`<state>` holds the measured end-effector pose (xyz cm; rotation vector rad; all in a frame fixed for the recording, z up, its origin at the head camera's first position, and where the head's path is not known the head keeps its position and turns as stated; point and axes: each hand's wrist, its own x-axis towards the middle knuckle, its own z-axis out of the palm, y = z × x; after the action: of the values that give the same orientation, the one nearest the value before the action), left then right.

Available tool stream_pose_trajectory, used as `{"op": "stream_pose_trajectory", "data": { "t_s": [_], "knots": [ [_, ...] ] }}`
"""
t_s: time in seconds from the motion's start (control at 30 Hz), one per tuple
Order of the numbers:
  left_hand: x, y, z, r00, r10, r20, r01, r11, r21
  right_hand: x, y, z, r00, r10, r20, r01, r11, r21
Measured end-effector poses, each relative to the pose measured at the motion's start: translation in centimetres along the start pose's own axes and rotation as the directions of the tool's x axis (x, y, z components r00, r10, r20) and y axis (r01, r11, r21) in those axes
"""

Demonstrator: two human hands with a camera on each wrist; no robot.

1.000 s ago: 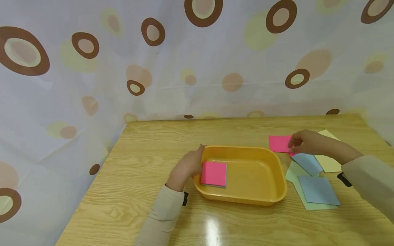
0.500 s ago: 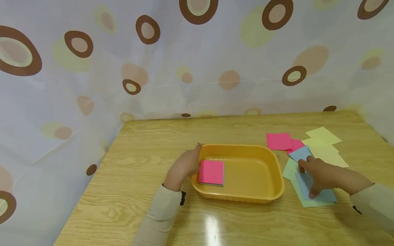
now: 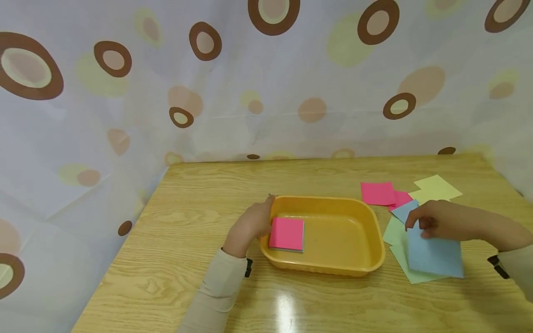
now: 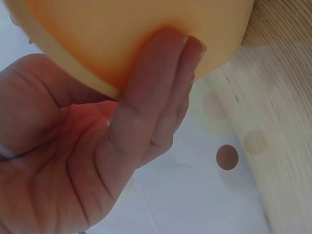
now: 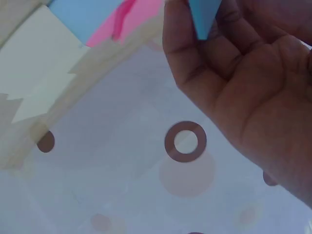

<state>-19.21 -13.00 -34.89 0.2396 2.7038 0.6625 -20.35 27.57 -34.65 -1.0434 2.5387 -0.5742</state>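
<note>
At the left end of an orange-yellow plastic tray (image 3: 335,240), my left hand (image 3: 249,227) grips the rim. The left wrist view has that hand's fingers along the outside of the tray wall (image 4: 97,29). Inside the tray's left part lies a neat stack of square sticky notes with a pink one (image 3: 287,233) on top. My right hand (image 3: 454,219) pinches a blue sticky note (image 3: 435,256) by its far edge, over green notes (image 3: 401,261). In the right wrist view, a corner of the blue note (image 5: 204,17) shows between the fingers.
Beyond the right hand lie another blue note (image 3: 403,210), overlapping pink notes (image 3: 376,193) and pale yellow notes (image 3: 437,186), partly hidden by the hand. The wooden table (image 3: 200,203) ends at a patterned curtain (image 3: 250,125) behind and to the left.
My right hand has moved from the pink notes toward me, over the blue note, and now pinches it with its edge raised. The left hand stays on the tray rim.
</note>
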Motion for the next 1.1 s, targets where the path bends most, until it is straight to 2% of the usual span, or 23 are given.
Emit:
{"op": "stream_pose_trajectory", "data": {
  "t_s": [0.13,0.2,0.27,0.37,0.43,0.5,0.57,0.63,0.77,0.87,0.97,1.1],
  "knots": [
    [-0.1,0.0,-0.1,1.000,0.001,-0.001,-0.001,1.000,-0.014,-0.1,-1.2,-2.4,0.993,-0.095,-0.075,0.093,0.995,-0.037],
    [-0.1,0.0,-0.1,1.000,0.002,0.000,-0.002,1.000,-0.019,0.1,-1.9,-3.3,0.976,-0.155,-0.153,0.145,0.986,-0.077],
    [-0.2,0.0,-0.1,1.000,0.008,-0.002,-0.008,1.000,-0.012,0.5,-2.9,-3.9,0.961,-0.188,-0.203,0.179,0.982,-0.059],
    [-0.2,0.0,-0.1,1.000,0.012,-0.006,-0.012,1.000,0.003,1.7,-4.7,-4.2,0.955,-0.151,-0.255,0.170,0.984,0.053],
    [-0.2,-0.1,-0.1,1.000,0.013,-0.009,-0.013,1.000,0.010,2.9,-6.3,-4.2,0.962,-0.054,-0.266,0.104,0.979,0.177],
    [-0.1,-0.1,-0.1,1.000,0.010,-0.010,-0.010,1.000,0.011,4.3,-8.0,-4.0,0.963,0.051,-0.263,0.027,0.958,0.285],
    [-0.1,-0.2,0.0,1.000,0.010,-0.012,-0.010,1.000,0.012,5.9,-9.5,-3.7,0.962,0.131,-0.241,-0.036,0.931,0.364],
    [-0.2,-0.2,0.0,1.000,0.018,-0.018,-0.018,1.000,0.015,7.7,-10.7,-3.2,0.966,0.172,-0.195,-0.081,0.911,0.405],
    [-0.2,-0.1,0.1,1.000,0.019,-0.020,-0.019,1.000,0.010,11.2,-12.2,-1.5,0.982,0.163,-0.097,-0.109,0.902,0.419],
    [-0.1,0.0,0.2,1.000,0.004,-0.014,-0.004,1.000,0.004,13.4,-12.7,-0.1,0.985,0.172,-0.021,-0.148,0.896,0.418],
    [-0.1,0.1,0.2,1.000,-0.011,-0.006,0.011,1.000,0.005,15.2,-12.9,1.3,0.979,0.203,0.037,-0.200,0.893,0.402],
    [0.0,0.1,0.1,1.000,-0.025,-0.002,0.025,1.000,0.012,17.2,-13.3,2.8,0.967,0.244,0.070,-0.252,0.885,0.391]
  ]
}}
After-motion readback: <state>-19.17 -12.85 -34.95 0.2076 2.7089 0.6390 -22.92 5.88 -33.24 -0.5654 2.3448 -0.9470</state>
